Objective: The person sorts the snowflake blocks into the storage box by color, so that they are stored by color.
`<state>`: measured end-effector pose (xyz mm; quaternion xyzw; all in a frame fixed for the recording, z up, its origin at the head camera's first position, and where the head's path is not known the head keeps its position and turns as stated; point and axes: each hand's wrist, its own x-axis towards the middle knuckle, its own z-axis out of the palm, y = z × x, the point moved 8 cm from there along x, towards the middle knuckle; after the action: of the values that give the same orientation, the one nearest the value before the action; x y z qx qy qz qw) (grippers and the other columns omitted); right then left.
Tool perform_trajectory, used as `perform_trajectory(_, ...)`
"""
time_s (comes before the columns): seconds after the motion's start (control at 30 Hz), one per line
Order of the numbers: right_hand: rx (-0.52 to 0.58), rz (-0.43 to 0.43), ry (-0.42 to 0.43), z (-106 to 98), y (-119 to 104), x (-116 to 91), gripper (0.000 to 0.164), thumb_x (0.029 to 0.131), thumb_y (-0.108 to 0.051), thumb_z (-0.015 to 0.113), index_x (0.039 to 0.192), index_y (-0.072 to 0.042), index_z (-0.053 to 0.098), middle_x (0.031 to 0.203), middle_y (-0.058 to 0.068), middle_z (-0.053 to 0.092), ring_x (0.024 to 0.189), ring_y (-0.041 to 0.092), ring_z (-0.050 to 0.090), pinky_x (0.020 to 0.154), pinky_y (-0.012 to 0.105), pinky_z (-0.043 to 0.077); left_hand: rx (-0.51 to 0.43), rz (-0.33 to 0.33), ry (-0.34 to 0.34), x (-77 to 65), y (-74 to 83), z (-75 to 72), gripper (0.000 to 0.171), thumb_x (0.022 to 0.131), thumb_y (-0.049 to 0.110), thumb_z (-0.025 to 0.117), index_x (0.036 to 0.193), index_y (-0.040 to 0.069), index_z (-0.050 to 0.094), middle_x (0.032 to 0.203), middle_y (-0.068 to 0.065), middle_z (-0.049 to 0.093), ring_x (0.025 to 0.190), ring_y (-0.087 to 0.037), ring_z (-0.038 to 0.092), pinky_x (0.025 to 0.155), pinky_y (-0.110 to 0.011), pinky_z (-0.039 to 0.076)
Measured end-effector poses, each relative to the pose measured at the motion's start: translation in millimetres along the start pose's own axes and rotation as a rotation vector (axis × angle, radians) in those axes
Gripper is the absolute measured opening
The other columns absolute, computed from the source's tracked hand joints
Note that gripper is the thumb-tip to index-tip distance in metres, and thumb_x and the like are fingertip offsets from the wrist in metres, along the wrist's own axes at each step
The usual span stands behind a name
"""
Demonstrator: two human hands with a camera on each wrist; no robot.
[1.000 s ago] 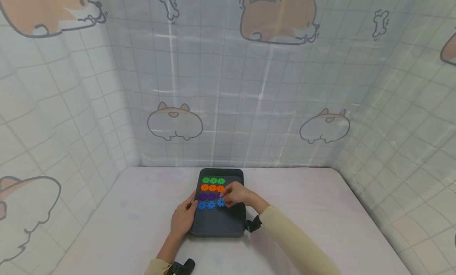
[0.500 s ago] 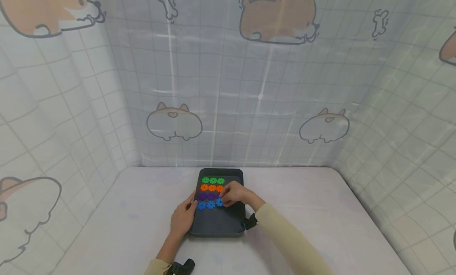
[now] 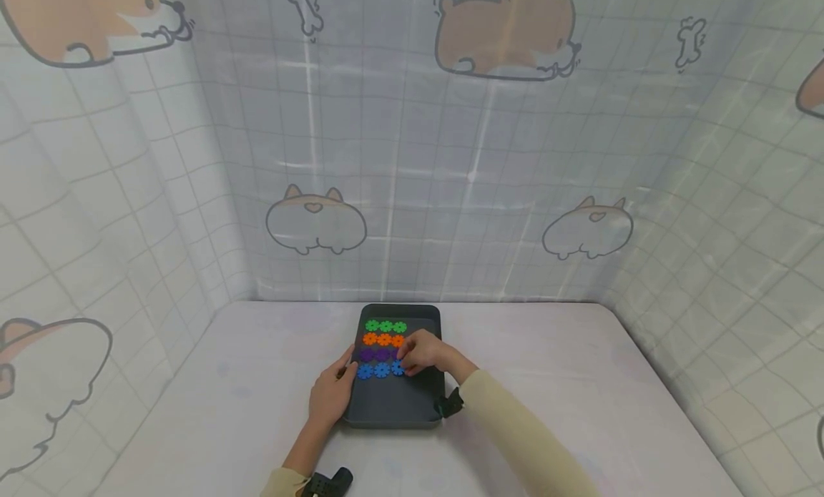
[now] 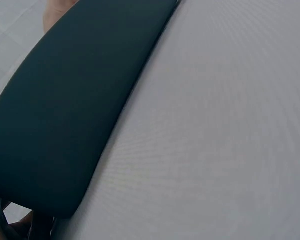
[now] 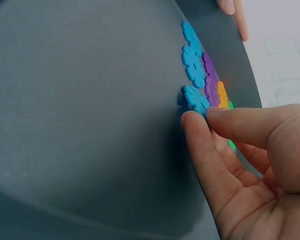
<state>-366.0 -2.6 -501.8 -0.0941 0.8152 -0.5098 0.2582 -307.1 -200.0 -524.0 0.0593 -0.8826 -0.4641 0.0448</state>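
Note:
A dark grey tray (image 3: 395, 404) lies on the table, bearing rows of flower-shaped plastic discs. My left hand (image 3: 331, 395) holds its left edge, thumb at the rim; in the right wrist view those fingertips (image 5: 227, 6) show at the tray's side. Thumb and index finger of my right hand (image 3: 423, 351) pinch a blue disc (image 5: 195, 97) at the right end of the blue row, tilted slightly off the tray floor. Two more blue discs (image 3: 373, 370) lie left of it. Behind are purple discs (image 3: 375, 355), partly hidden by my right hand, then orange discs (image 3: 383, 339) and green discs (image 3: 385, 326).
A pale cloth covers the table (image 3: 547, 382) around the tray. Tiled-pattern curtain walls with cartoon dogs (image 3: 315, 222) rise behind and at both sides. Camera straps sit on both wrists. In the left wrist view the tray's outer wall (image 4: 75, 110) fills the left part.
The pinched blue disc has shifted slightly left, closer to its neighbours, and my right forearm has moved a little left. My left hand and the tray stay put.

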Motion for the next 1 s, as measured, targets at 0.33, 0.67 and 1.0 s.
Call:
perform_trajectory(0.33,-0.031,0.003,0.03,0.3,4.4,0.2,0.008,0.083,0.008,0.07,0.091,0.006,0.069,0.082,0.01,0.064,0.069,0.023,0.068,0.063,0.034,0.056,-0.009,0.0,0.001,-0.1,-1.0,1.2,0.045,0.101,0.034,0.052,0.144,0.023,0.049,0.13,-0.017,0.059,0.119,-0.039,0.054,0.094,-0.059,0.039)
perform_trajectory(0.67,-0.055,-0.014,0.058,1.8,4.5,-0.2,0.01,0.079,0.008,0.074,0.088,0.007,0.07,0.081,0.01,0.064,0.067,0.023,0.068,0.061,0.033,0.056,-0.008,0.004,0.0,0.6,-0.8,1.7,0.045,0.101,0.033,0.052,0.145,0.024,0.049,0.129,-0.017,0.06,0.117,-0.039,0.055,0.093,-0.059,0.04)
perform_trajectory(1.0,-0.071,-0.009,0.07,2.2,5.7,-0.8,0.011,0.079,0.006,0.076,0.088,0.006,0.07,0.081,0.009,0.064,0.066,0.021,0.068,0.061,0.032,0.056,-0.012,0.018,0.011,-0.1,0.9,0.5,0.044,0.1,0.032,0.053,0.144,0.023,0.05,0.125,-0.016,0.062,0.113,-0.037,0.057,0.091,-0.057,0.041)
